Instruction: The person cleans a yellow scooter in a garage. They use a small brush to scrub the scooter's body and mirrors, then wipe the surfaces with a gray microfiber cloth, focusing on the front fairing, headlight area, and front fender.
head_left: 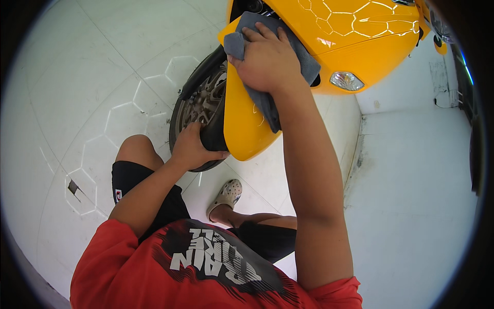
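My right hand (270,59) presses a grey cloth (303,56) against the yellow front fender (247,136) of a motor scooter, fingers spread over it. One folded corner of the cloth sticks up by the thumb, and another part hangs down the fender's side. Lower and to the left, my left hand (194,148) grips the front wheel (203,95) near the fender's lower end. Its thumb lies across the black tyre toward the yellow edge; the other fingers reach to the rim side and are partly hidden. A black fork leg (203,72) runs beside the wheel.
Glossy yellow body panels (370,56) with a clear signal lamp (347,81) rise at the upper right. Pale floor tiles (62,98) reflect hexagonal lights. A white wall (411,159) stands on the right. My foot in a beige clog (226,198) is below the wheel.
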{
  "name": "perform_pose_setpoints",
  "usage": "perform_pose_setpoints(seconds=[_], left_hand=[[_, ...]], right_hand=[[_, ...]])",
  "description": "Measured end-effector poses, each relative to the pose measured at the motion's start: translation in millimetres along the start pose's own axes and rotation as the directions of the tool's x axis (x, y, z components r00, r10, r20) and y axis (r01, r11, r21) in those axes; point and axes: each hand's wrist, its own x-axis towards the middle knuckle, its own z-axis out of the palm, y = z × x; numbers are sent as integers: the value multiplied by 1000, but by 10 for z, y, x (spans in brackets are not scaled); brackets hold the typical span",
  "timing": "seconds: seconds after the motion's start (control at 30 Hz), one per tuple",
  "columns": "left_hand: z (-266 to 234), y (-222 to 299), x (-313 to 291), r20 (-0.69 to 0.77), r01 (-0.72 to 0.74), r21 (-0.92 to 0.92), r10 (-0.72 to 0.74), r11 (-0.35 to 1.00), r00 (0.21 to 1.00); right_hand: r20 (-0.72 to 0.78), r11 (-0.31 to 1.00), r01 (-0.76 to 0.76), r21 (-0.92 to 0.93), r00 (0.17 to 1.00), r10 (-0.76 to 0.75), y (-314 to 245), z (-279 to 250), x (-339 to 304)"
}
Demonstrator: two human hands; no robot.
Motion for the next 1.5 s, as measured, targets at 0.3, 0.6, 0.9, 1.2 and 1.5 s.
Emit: perform_pose_setpoints(seconds=[0.3,0.6,0.9,1.2,1.5], left_hand=[[134,-94,36,-19,-64,-71,63,995,998],[-55,113,-25,86,36,0,-36,999,996],[-32,64,-49,70,37,-18,-35,999,997],[-22,29,-24,65,27,9,-28,1000,998],[41,-4,-13,14,9,-83,-8,997,1000]], right_hand=[[333,971,63,231,933,-140,-778,-179,-1548],[339,946,66,-318,939,49,-26,226,593],[653,910,409,68,672,-351,-388,-344,-337],[399,884,176,-432,917,12,129,191,902],[339,987,162,10,928,-156,-746,-153,-1344]])
